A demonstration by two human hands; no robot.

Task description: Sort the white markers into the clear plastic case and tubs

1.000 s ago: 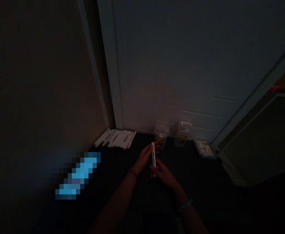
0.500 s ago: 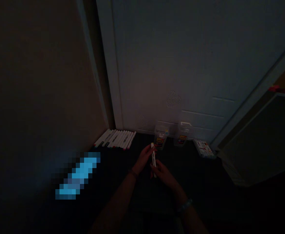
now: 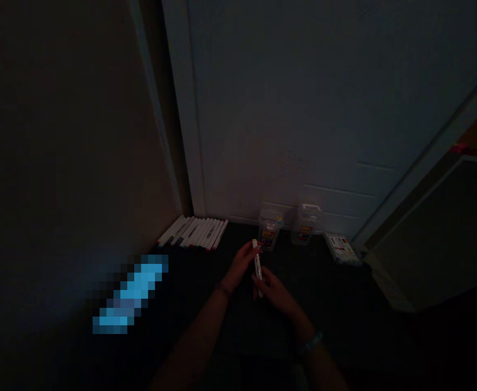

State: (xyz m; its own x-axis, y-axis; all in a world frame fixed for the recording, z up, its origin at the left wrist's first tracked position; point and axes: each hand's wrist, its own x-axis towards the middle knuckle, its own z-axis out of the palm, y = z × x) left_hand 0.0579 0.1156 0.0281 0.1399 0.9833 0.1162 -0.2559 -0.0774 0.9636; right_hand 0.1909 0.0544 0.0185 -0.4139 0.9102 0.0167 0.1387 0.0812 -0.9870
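A white marker (image 3: 257,262) with a yellowish top end is held nearly upright between my two hands, above the dark tabletop. My left hand (image 3: 242,264) is closed on its upper part, thumb against the barrel. Lower down, my right hand (image 3: 274,288) grips the same marker near its bottom end. Just beyond my fingers stands a clear plastic container (image 3: 269,228) with a coloured label. A row of white markers (image 3: 201,232) with coloured ends lies to the left of my hands. Dim light hides the finer finger detail.
A second clear container (image 3: 305,227) with a handle stands by the white panel (image 3: 287,108) at the back. Farther right lies a clear pack (image 3: 341,248) with a printed label. A bright pixelated blue patch (image 3: 132,293) shows at left on the dark tabletop (image 3: 324,304).
Both hands keep nearly the same place and hold on the marker. The marker's printed side looks slightly turned. Nothing else has visibly moved.
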